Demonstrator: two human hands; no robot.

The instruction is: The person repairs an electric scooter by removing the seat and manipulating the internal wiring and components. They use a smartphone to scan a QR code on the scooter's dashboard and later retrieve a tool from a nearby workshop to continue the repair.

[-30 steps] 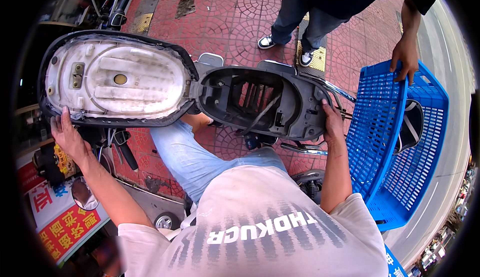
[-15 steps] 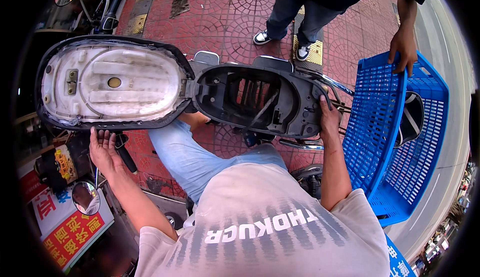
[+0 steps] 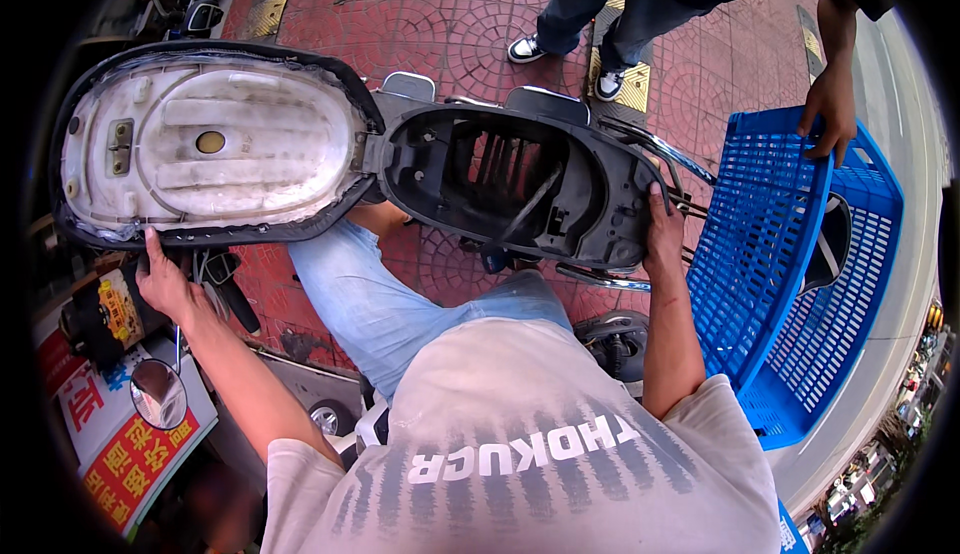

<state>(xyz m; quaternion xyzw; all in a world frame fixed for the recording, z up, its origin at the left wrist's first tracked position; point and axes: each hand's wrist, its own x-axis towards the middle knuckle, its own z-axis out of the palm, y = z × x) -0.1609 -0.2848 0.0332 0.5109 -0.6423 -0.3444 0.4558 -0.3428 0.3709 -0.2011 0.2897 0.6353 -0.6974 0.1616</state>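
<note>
A scooter seat (image 3: 265, 159) lies flipped open on the left, its white plastic underside facing up inside a black cover edge. At its narrow end it joins a long black storage bucket (image 3: 590, 209), which has a slotted opening in the middle. My left hand (image 3: 168, 282) grips the seat's near rim, thumb on top and fingers mostly hidden beneath. At the bucket's right end, my right hand (image 3: 664, 232) is closed around the edge, its thumb showing on top. A dark strip (image 3: 530, 207) hangs across the bucket.
To the right another person's hand (image 3: 832, 114) rests on a blue plastic basket (image 3: 755, 254) with a dark item inside. That person's shoes (image 3: 525, 49) are on the red paving. Chrome bars (image 3: 605, 279) flank the bucket. A round mirror (image 3: 158, 394) and signboard sit at lower left.
My left hand has shifted left and up along the seat rim, its thumb now over the edge where the fingers lay open before. My right hand keeps its grip on the bucket.
</note>
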